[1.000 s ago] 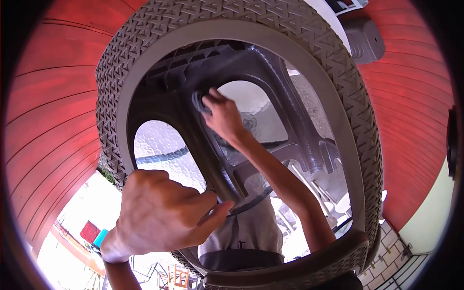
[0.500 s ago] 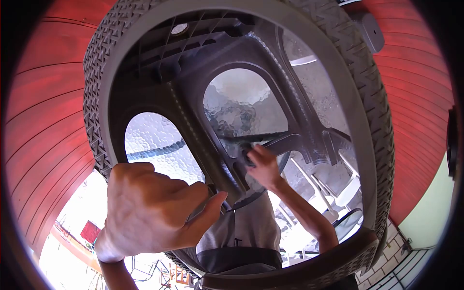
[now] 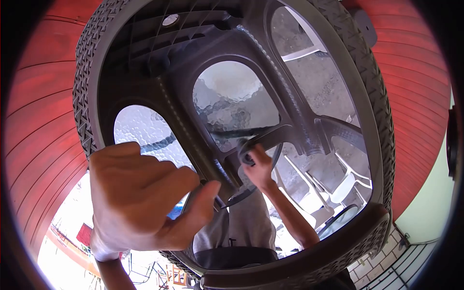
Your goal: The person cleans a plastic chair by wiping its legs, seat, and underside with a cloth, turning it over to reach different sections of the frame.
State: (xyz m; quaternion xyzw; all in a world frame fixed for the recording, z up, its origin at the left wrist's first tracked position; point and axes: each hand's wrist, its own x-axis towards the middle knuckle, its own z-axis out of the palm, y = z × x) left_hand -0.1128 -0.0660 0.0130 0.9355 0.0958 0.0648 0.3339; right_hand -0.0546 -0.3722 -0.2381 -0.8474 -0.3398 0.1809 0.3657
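A dark brown plastic chair (image 3: 285, 126), moulded with a woven pattern on its outer rim, fills the view with its hollow, ribbed underside toward me. Large close by at the left, my left hand (image 3: 140, 198) is closed over the chair's left rim, its thumb pointing right; the hand covers that part of the rim. Seen through the frame, my right hand (image 3: 258, 166) is closed at a dark, rounded piece (image 3: 247, 153) beside the middle rib. I cannot tell what this piece is.
Rippled glass (image 3: 237, 96) shows through the chair's openings. White chairs (image 3: 314, 198) stand beyond it at the right. Red slatted surfaces (image 3: 411, 111) curve round both sides. A wooden chair (image 3: 176, 276) appears at the lower left, and metal bars (image 3: 396, 278) at the lower right.
The brown chair and my left hand have shifted left and slightly up together. My right hand has moved only a little, staying at the dark piece.
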